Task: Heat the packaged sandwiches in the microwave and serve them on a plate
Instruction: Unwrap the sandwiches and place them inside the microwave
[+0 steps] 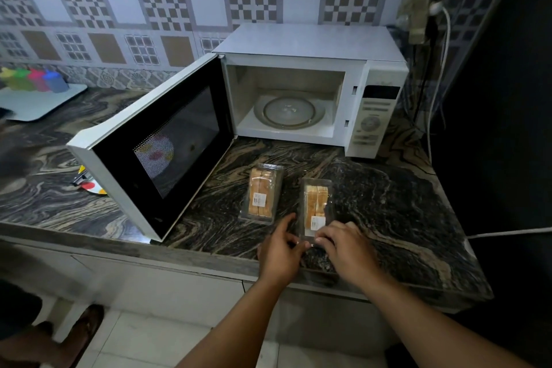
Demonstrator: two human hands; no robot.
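1. Marbled dark stone makes up the table. At its far left, about nine o'clock from the microwave, sits a pale tray with coloured bottles. A spotted plate shows partly past the door's outer edge and through its mesh window; that looks like your serving plate.
2. Moving right, the microwave door is swung fully open, and the microwave cavity shows only a bare glass turntable. Nothing has been loaded yet.
3. At six o'clock from the cavity, two clear-packaged sandwiches lie flat on the table, just beside each other but apart: the left pack is untouched.
4. Your left hand and right hand meet at the near end of the right pack. The fingers of both hands are curled and appear to pinch the pack's near lip; whether they are prying it open or just lifting it, you cannot tell.
5. You seem to be at the unpacking or pick-up step, early in the task.
6. Next, you would need a firm hold on that near edge, then a carry toward twelve o'clock onto the turntable, keeping clear of the open door at your ten o'clock.
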